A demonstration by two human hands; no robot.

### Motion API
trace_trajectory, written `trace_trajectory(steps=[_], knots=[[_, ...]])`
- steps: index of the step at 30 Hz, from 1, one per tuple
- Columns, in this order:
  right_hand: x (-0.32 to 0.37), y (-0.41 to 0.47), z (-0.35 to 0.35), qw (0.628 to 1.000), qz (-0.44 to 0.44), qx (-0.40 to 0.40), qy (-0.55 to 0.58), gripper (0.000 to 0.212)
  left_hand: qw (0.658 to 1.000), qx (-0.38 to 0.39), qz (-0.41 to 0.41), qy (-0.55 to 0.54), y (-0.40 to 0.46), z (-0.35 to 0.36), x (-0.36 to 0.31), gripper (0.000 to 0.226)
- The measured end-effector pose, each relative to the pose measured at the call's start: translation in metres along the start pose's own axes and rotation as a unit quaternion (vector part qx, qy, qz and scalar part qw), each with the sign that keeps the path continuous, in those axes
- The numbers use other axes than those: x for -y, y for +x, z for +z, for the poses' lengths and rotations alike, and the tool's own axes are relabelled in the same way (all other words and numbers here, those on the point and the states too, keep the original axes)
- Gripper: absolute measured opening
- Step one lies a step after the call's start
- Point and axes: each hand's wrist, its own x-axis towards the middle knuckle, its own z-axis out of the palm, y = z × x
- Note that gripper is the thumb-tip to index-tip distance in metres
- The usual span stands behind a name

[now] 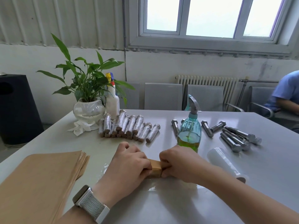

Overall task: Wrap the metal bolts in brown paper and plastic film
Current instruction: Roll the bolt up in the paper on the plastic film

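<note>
A bolt rolled in brown paper [156, 168] lies on a sheet of clear plastic film [152, 188] at the table's near middle. My left hand [127, 164] grips its left end and my right hand [179, 164] grips its right end; only the middle of the roll shows between them. A stack of brown paper sheets [40, 180] lies at the near left. The roll of plastic film [226, 164] lies to the right. Several bare metal bolts [237, 138] are scattered at the far right. Several wrapped bolts [129, 126] are piled at the far middle.
A teal spray bottle [190, 131] with green liquid stands just beyond my right hand. A potted plant [89, 109], a white bottle [112, 101] and crumpled tissue [80, 126] are at the far left. A seated person's sleeve [284, 92] shows at the right edge. Chairs line the far side.
</note>
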Motion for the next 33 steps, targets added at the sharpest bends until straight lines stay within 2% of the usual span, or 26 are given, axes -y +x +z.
trace_trajectory(steps=[5, 8, 9, 12, 14, 15, 17, 19, 23, 27, 30, 33], knots=[[0.006, -0.009, 0.005, 0.999, 0.006, -0.036, -0.025, 0.029, 0.999, -0.036, 0.026, -0.016, -0.001, -0.002, 0.001, 0.009], [0.009, -0.016, 0.012, 0.996, 0.002, -0.074, -0.043, 0.013, 0.998, -0.014, -0.012, -0.065, -0.002, -0.003, 0.000, 0.043], [0.011, -0.019, 0.014, 0.995, 0.000, -0.087, -0.050, 0.011, 0.998, -0.008, -0.019, -0.062, -0.001, -0.003, 0.000, 0.045], [0.013, -0.024, 0.018, 0.992, -0.006, -0.104, -0.073, 0.007, 0.999, -0.010, -0.004, -0.041, 0.000, -0.004, -0.001, 0.015], [0.016, -0.027, 0.018, 0.988, -0.020, -0.117, -0.094, 0.009, 0.999, -0.008, 0.001, -0.035, 0.000, -0.004, -0.002, 0.009], [0.016, -0.028, 0.020, 0.982, -0.026, -0.135, -0.126, 0.011, 0.999, 0.000, -0.004, -0.033, 0.000, -0.003, -0.003, 0.015], [0.015, -0.030, 0.024, 0.973, -0.033, -0.171, -0.152, 0.025, 0.999, 0.010, -0.033, -0.038, -0.001, -0.003, -0.005, 0.041], [0.015, -0.031, 0.027, 0.968, -0.035, -0.180, -0.172, 0.030, 0.998, -0.006, -0.055, -0.037, 0.001, -0.001, -0.007, 0.059], [0.015, -0.034, 0.033, 0.963, -0.026, -0.192, -0.189, 0.036, 0.995, -0.040, -0.095, -0.006, 0.010, 0.002, -0.015, 0.045], [0.015, -0.037, 0.040, 0.954, -0.040, -0.241, -0.175, 0.032, 0.988, 0.038, -0.149, -0.001, 0.011, 0.006, -0.015, 0.035], [0.015, -0.038, 0.043, 0.947, -0.048, -0.280, -0.152, 0.021, 0.987, 0.043, -0.154, -0.009, 0.010, 0.007, -0.014, 0.030], [0.015, -0.039, 0.044, 0.953, -0.044, -0.266, -0.138, 0.025, 0.987, 0.061, -0.148, -0.005, 0.009, 0.006, -0.012, 0.027]])
